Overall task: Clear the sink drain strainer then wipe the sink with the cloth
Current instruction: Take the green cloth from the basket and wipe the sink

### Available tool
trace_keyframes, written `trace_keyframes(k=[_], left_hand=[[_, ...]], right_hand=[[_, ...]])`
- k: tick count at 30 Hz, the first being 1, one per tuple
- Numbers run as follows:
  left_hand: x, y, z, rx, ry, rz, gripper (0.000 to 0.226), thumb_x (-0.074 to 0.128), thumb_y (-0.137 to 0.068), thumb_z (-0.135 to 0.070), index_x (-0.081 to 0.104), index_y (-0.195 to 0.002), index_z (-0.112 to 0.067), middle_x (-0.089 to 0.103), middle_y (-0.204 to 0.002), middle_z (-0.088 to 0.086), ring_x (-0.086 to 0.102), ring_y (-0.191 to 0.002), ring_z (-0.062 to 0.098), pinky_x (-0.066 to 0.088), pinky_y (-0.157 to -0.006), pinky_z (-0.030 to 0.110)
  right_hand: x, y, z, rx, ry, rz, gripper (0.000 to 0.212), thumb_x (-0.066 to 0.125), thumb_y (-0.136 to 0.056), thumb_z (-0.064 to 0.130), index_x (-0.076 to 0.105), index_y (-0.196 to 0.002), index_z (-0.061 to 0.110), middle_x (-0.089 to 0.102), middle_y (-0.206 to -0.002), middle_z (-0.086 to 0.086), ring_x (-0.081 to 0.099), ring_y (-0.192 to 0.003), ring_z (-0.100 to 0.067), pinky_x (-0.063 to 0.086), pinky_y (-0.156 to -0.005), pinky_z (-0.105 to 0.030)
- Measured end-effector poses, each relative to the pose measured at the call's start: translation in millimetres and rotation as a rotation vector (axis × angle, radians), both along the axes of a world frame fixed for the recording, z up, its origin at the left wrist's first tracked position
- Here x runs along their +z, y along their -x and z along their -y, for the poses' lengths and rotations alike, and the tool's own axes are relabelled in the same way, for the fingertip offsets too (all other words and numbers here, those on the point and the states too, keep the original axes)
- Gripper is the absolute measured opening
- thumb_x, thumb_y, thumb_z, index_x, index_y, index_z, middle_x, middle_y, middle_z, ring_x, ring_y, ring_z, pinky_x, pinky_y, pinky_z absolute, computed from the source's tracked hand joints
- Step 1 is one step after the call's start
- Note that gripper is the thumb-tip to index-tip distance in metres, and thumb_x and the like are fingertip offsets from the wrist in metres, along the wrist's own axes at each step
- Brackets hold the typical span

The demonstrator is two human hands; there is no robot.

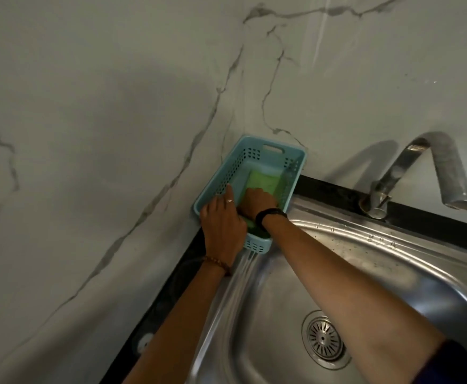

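Both hands are seen inside a pale blue perforated basket (243,164) set in the corner where the black worktop (168,295) meets the marble-patterned wall (116,106). The right hand (258,199) is laid knuckles-up on a green cloth (264,182) lying on the basket floor; its fingers are curled down onto the cloth, though whether the cloth is actually gripped cannot be told. The left hand (222,225), a ring on one finger, is rested over the basket's near left rim just beside the right hand, with the index finger stretched straight along the inner wall and the remaining fingers hidden, so its grasp cannot be told. Below and to the right of the hands, the steel sink (379,261) is shown with the drain strainer (323,338) seated in its bowl, well apart from the cloth. Beyond the right forearm, a curved metal tap (420,167) is mounted behind the sink rim.
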State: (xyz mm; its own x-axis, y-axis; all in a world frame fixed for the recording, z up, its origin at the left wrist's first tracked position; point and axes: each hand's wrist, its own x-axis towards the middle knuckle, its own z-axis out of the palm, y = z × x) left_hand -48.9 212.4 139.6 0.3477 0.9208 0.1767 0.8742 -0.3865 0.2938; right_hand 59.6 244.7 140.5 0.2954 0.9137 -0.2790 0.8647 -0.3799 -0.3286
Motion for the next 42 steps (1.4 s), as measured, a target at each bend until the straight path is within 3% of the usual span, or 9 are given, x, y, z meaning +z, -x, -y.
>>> trace_keyframes(k=[5,13,16,20,27,32,37,40,42], left_hand=[[3,-3,0,0.011,-0.002,0.084,0.067,0.038,-0.087,-0.01,0.01,-0.148,-0.01,0.035,-0.149,0.008,0.034,-0.136,0.018,0.021,-0.112,0.033],[15,-6,4,0.003,0.013,-0.003,0.056,0.033,-0.096,-0.019,0.015,-0.146,-0.005,0.032,-0.149,0.016,0.038,-0.133,0.024,0.024,-0.113,0.035],[43,-20,27,-0.039,0.389,0.783,0.033,0.034,-0.1,-0.02,0.062,-0.1,-0.003,0.061,-0.109,0.029,0.059,-0.105,0.036,0.047,-0.09,0.026],[73,-47,69,0.006,1.16,1.631,0.045,0.028,-0.097,-0.044,0.061,-0.101,-0.015,0.069,-0.102,0.002,0.07,-0.079,0.012,0.054,-0.07,0.026],[65,-58,125,-0.299,0.967,1.181,0.016,0.053,-0.092,-0.019,0.068,-0.096,-0.016,0.073,-0.085,0.001,0.07,-0.077,0.014,0.058,-0.07,0.025],[63,-74,152,-0.289,0.899,0.831,0.014,0.065,-0.084,-0.028,0.072,-0.083,-0.016,0.071,-0.085,0.014,0.069,-0.085,0.032,0.056,-0.083,0.045],[50,-74,153,-0.108,1.081,0.884,0.021,0.061,-0.087,-0.034,0.065,-0.073,-0.019,0.069,-0.077,0.002,0.07,-0.069,0.022,0.06,-0.06,0.03],[47,-77,149,-0.091,1.128,0.888,0.029,0.053,-0.091,-0.035,0.069,-0.089,-0.011,0.068,-0.085,0.002,0.068,-0.06,0.018,0.057,-0.05,0.024],[44,-82,147,-0.111,1.072,0.837,0.031,0.048,-0.094,-0.034,0.069,-0.092,-0.01,0.069,-0.094,0.007,0.067,-0.061,0.018,0.055,-0.049,0.02]], right_hand=[[2,1,-4,0.062,0.011,0.109,0.031,0.051,-0.092,0.023,0.056,-0.114,0.001,0.061,-0.116,-0.017,0.06,-0.102,-0.03,0.048,-0.079,-0.034],[97,-33,64,-0.335,-0.585,-0.831,0.018,0.047,-0.088,0.022,0.05,-0.077,0.007,0.052,-0.075,-0.002,0.05,-0.07,-0.017,0.039,-0.059,-0.028],[115,-42,114,-0.442,-0.695,-1.45,0.018,0.042,-0.086,0.011,0.06,-0.085,0.013,0.062,-0.082,-0.001,0.058,-0.077,-0.016,0.052,-0.061,-0.025],[94,-44,175,-0.539,-0.765,-1.486,0.04,0.039,-0.085,0.0,0.054,-0.111,0.026,0.062,-0.103,0.004,0.059,-0.091,-0.013,0.052,-0.067,-0.029],[42,-35,235,-0.501,-0.7,-1.036,0.036,0.035,-0.098,0.017,0.044,-0.131,0.031,0.047,-0.129,0.007,0.053,-0.109,0.005,0.048,-0.082,-0.014],[9,-25,246,-0.76,-0.672,-1.611,0.043,0.034,-0.096,0.042,0.058,-0.119,0.016,0.072,-0.101,-0.005,0.068,-0.092,-0.014,0.054,-0.076,-0.028],[-1,-22,260,-0.888,-0.606,-1.957,0.057,0.031,-0.091,0.055,0.075,-0.096,0.019,0.076,-0.091,-0.007,0.073,-0.081,-0.02,0.058,-0.062,-0.03],[-9,-14,279,-0.82,-0.693,-2.092,0.046,0.042,-0.097,0.032,0.077,-0.084,0.004,0.075,-0.085,-0.016,0.072,-0.079,-0.018,0.058,-0.069,-0.026],[-4,-8,288,-0.728,-0.745,-2.156,0.018,0.082,-0.064,0.003,0.072,-0.073,-0.007,0.071,-0.067,-0.021,0.071,-0.061,-0.015,0.057,-0.058,-0.021]])
